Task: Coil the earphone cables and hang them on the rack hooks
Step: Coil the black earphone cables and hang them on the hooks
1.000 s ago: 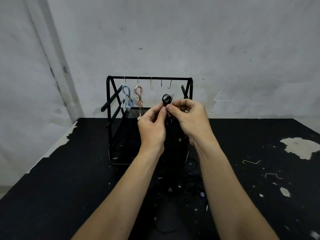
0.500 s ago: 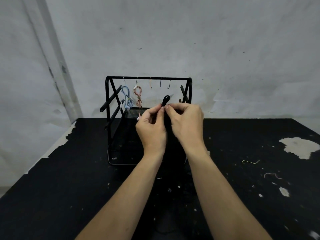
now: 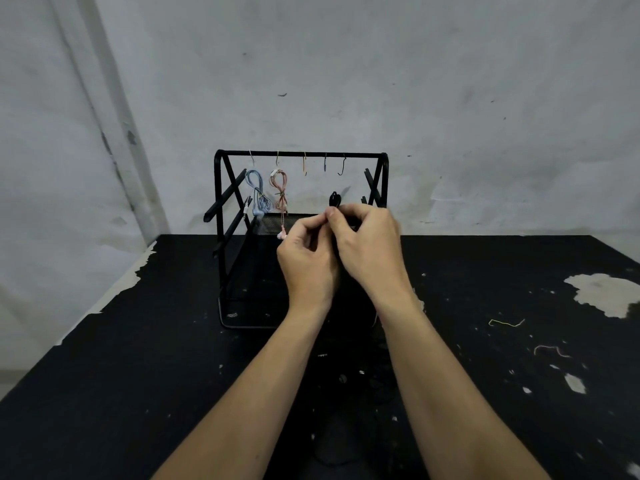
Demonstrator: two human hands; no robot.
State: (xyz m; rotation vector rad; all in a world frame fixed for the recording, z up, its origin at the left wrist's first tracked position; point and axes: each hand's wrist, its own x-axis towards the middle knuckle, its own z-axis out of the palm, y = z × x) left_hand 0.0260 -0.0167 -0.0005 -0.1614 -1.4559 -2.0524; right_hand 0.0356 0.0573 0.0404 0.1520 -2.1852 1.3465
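Take the rack (image 3: 221, 237) as your landmark: a black wire frame standing on the black table (image 3: 104, 393), up against the pale wall (image 3: 450, 98). Along its top bar, from the left end, you have five hooks. The first carries the blue coil (image 3: 258, 197), tied at the middle, with its earbuds hanging just beside the rack's left struts. The second carries the pink coil (image 3: 280, 192), also tied, and one pink earbud dangles below it, down to the knuckles of your left hand. The third hook (image 3: 304, 166), fourth hook (image 3: 325, 164) and fifth hook (image 3: 343, 166) are bare.

In front of the rack's middle, your left hand (image 3: 308, 261) is raised with its fingers curled and its thumb and forefinger pinched together at the top, meeting your right hand. Whether that pinch actually has the cable in it, you cannot tell from here. Your right hand (image 3: 370, 244), just right of it and before the rack's right half, has its fingers curled round the black coil (image 3: 334, 199). A small loop of that coil sticks up above your fingertips, below the fourth and fifth hooks and not touching either.

Near the front of the rack, on the table between your forearms, more black cable (image 3: 346, 379) lies loose, hard to make out against the dark top. Well right of the rack lie a yellow tie (image 3: 505, 322) and a pink tie (image 3: 550, 350).
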